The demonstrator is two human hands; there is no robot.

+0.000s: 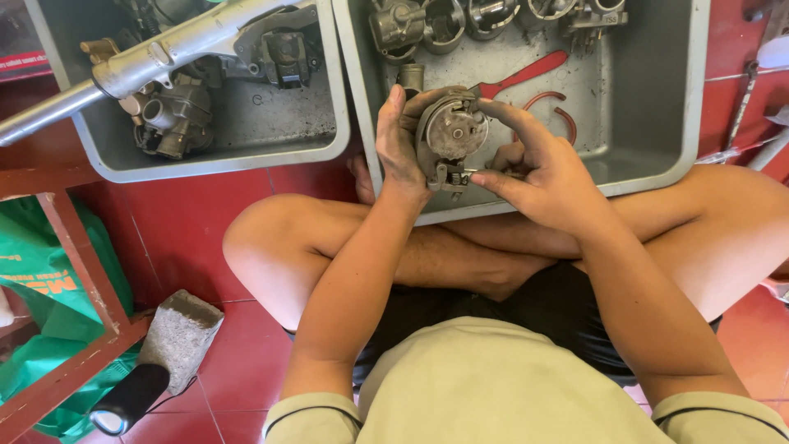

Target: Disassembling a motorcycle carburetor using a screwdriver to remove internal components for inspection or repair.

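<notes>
- The left hand grips a round grey metal engine part by its side, held up above the near edge of the right-hand grey tray.
- The right hand is half closed, its fingers curled over the part's top and the thumb pressing low near a small bracket; whether it pinches a tool I cannot tell.
- Best to keep the left grip firm, so the part does not twist.
- Work over the tray, so any loose piece drops inside, not onto the red floor.
- The red-handled tool lies within reach behind the part.
</notes>
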